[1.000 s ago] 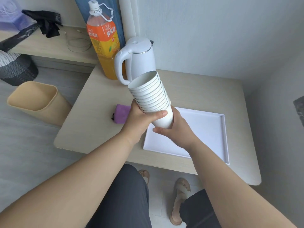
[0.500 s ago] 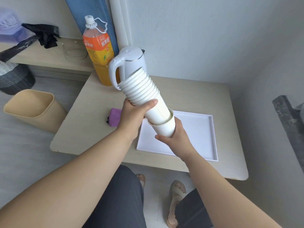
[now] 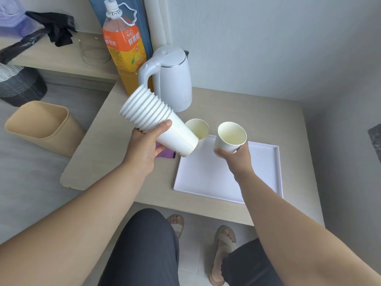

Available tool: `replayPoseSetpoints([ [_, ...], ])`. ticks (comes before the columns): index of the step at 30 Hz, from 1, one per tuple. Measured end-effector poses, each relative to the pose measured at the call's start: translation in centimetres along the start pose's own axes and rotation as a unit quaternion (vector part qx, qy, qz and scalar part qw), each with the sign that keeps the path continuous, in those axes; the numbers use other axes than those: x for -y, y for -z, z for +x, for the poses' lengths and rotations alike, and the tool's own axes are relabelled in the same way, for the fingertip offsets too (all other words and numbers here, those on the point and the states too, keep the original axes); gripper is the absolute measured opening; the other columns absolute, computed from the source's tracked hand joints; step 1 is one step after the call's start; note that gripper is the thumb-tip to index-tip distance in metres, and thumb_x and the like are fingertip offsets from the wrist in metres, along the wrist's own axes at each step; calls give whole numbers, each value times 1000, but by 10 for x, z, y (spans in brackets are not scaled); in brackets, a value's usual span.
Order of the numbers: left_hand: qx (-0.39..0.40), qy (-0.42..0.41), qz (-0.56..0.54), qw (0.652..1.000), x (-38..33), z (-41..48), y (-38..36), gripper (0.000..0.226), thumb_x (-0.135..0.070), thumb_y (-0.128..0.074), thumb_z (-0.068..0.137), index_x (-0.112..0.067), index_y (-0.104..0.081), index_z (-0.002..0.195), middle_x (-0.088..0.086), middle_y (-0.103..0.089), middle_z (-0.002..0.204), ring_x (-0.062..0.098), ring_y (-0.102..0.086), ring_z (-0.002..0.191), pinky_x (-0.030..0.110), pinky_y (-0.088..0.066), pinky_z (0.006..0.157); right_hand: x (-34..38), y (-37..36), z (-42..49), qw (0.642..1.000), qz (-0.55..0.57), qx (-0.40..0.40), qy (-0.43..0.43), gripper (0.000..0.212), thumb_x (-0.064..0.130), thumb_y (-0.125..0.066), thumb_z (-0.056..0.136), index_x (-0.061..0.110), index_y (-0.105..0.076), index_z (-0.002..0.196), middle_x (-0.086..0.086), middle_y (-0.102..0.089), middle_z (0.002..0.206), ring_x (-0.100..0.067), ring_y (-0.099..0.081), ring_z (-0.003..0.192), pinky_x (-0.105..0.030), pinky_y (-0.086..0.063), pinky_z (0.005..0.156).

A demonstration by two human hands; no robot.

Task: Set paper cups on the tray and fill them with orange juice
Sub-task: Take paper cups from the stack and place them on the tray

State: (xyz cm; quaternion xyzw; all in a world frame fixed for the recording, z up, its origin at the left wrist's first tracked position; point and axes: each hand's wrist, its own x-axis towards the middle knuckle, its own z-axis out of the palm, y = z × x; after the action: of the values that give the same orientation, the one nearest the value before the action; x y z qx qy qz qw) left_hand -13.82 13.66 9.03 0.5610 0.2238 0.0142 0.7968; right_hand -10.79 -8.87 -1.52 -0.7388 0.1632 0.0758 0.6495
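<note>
The fingers (image 3: 160, 150) of the left hand (image 3: 144, 149) are curled under the stack of paper cups (image 3: 152, 118), with the thumb laid over its top, so that the stack is gripped near its middle. It is held tilted, rims up and to the left, above the left part of the tabletop (image 3: 247, 108). The fingers (image 3: 218, 152) of the right hand (image 3: 237, 162) are closed round the base of a single cup (image 3: 228, 137), which is held nearly upright over the far part of the tray (image 3: 206, 178).

The cups are of smooth white paper, tapered, with cream insides. Their rolled rims form a ridged band along the stack, and a seam is seen down the lowest cup. The tray is flat, white and rectangular with a low raised rim, and lies on the pale wood-grain tabletop.

Half a second earlier the single cup was still seated on the base of the stack. It is now drawn clear and held apart to the right.

One stack is counted, of roughly eleven rims. Two loose cups are seen: the held one and a second cup (image 3: 198, 129) at the tray's far left corner, its base hidden behind the stack. One plastic juice bottle (image 3: 123, 44), orange-labelled and white-capped, stands at the far left behind one white kettle (image 3: 171, 79). One purple object (image 3: 165, 157) is partly hidden beneath the stack. One beige bin (image 3: 41, 124) stands on the floor.
</note>
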Motion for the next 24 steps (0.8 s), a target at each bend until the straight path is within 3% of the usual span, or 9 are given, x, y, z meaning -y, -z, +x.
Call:
replayPoseSetpoints([
  [3, 6, -9, 16, 1000, 4, 3, 2, 40, -19, -74, 65, -27, -63, 102, -9, -71, 100, 13, -65, 104, 34, -58, 64, -8, -6, 17, 999, -34, -30, -15, 76, 22, -82, 58, 25, -46, 124, 3, -60, 117, -20, -57, 109, -41, -51, 91],
  [7, 28, -13, 45, 999, 10, 5, -3, 31, -11, -75, 71, -26, -64, 95, -14, -72, 85, 5, -70, 83, 60, -56, 74, -18, -11, 29, 997, -55, -46, -35, 72, 16, -81, 66, 24, -43, 126, 3, -57, 120, -19, -54, 112, -37, -47, 92],
  [12, 34, -6, 66, 997, 15, 6, -9, 45, -20, -80, 58, -27, -65, 100, -10, -72, 95, 13, -68, 97, 68, -50, 79, -25, -15, 32, 995, -86, -38, -39, 77, 25, -83, 58, 26, -46, 126, 4, -58, 121, -18, -55, 112, -42, -49, 93],
  [15, 38, -6, 72, 997, 17, 7, -11, 52, -30, -81, 50, -28, -66, 99, -7, -71, 101, 17, -67, 102, 69, -49, 78, -36, -16, 38, 993, -111, -45, -21, 79, 36, -81, 45, 34, -51, 118, 3, -60, 115, -18, -59, 107, -43, -53, 86],
  [19, 33, -8, 73, 997, 23, 10, -10, 54, -32, -80, 48, -28, -65, 99, -8, -71, 99, 13, -68, 97, 60, -54, 80, -42, -16, 37, 989, -137, -55, -10, 64, 29, -77, 53, 29, -54, 113, 3, -62, 109, -16, -61, 98, -26, -48, 71],
  [24, 36, -8, 75, 997, 28, 14, -9, 62, -31, -81, 48, -26, -62, 107, -7, -70, 103, 11, -67, 99, 46, -58, 78, -49, -21, 44, 981, -183, -69, -18, 65, 39, -76, 56, 25, -52, 116, 5, -63, 108, -21, -59, 103, -36, -51, 82],
])
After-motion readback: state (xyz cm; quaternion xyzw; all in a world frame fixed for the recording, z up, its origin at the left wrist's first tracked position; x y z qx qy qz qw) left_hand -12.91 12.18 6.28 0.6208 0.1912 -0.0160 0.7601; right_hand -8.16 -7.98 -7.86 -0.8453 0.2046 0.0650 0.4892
